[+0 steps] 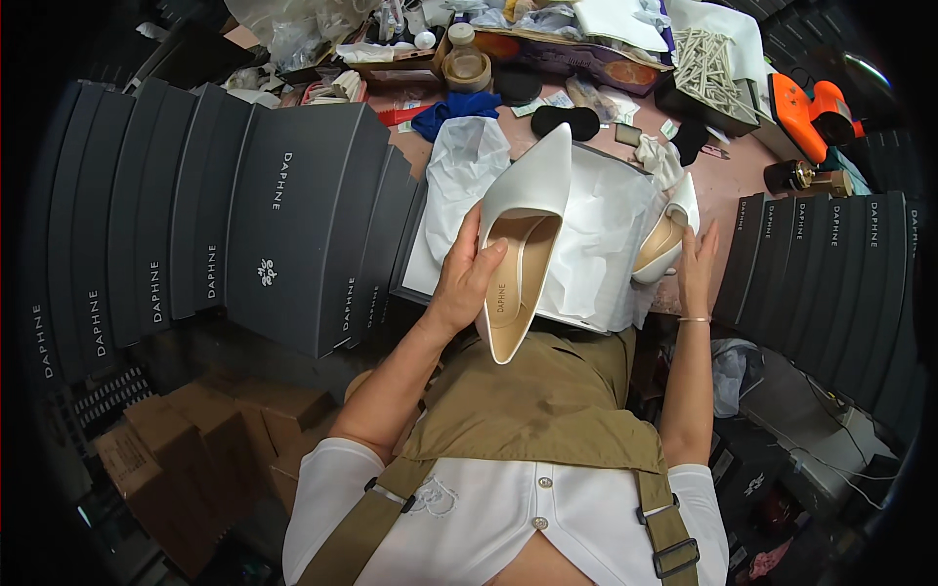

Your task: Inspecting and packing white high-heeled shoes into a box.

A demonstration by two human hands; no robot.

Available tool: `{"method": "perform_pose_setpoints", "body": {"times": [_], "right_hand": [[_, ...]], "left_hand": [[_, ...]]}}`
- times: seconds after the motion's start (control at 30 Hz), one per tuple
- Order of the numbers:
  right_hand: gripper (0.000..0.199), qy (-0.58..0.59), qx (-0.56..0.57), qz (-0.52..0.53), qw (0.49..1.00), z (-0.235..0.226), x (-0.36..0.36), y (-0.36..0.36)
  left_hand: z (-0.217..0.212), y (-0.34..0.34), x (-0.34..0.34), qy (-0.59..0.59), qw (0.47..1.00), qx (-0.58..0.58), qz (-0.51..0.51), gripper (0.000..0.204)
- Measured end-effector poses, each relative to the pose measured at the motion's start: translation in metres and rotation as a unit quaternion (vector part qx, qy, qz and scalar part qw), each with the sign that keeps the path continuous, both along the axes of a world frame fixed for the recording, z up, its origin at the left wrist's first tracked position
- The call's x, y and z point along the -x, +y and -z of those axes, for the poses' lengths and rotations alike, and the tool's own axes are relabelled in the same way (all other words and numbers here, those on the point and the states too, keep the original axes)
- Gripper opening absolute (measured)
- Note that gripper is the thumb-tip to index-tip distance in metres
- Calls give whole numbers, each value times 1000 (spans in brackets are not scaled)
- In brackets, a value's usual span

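My left hand (pixel 467 278) grips a white pointed pump (pixel 528 210) by its side, toe pointing away from me, beige insole facing up. It hovers over an open shoe box (pixel 415 264) lined with white tissue paper (pixel 596 234). My right hand (pixel 696 264) rests flat against a second white pump (pixel 669 234), which lies at the box's right edge, partly hidden by the paper. A thin bracelet circles my right wrist.
Stacks of dark grey shoe boxes (pixel 283 225) stand to the left, with more dark boxes (pixel 831 264) to the right. The pink table (pixel 728 176) behind holds clutter: an orange tool (pixel 811 107), a jar (pixel 465 66), blue cloth (pixel 454 107), wooden sticks (pixel 708 63). Brown cartons (pixel 195 439) sit low left.
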State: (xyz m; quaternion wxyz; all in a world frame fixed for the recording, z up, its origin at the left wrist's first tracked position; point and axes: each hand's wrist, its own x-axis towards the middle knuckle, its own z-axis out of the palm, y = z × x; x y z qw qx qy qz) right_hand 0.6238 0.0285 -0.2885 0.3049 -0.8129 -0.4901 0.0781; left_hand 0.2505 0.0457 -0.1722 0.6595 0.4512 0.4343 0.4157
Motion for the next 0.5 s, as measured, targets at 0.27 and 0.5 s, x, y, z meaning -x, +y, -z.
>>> {"method": "perform_pose_setpoints", "body": {"times": [0.27, 0.5], "right_hand": [[56, 407, 23, -323, 854, -143, 157, -54], [78, 450, 70, -333, 826, -143, 170, -69]], "left_hand": [[20, -8, 4, -310, 902, 296, 48, 44], [10, -6, -15, -178, 967, 181, 19, 49]]}}
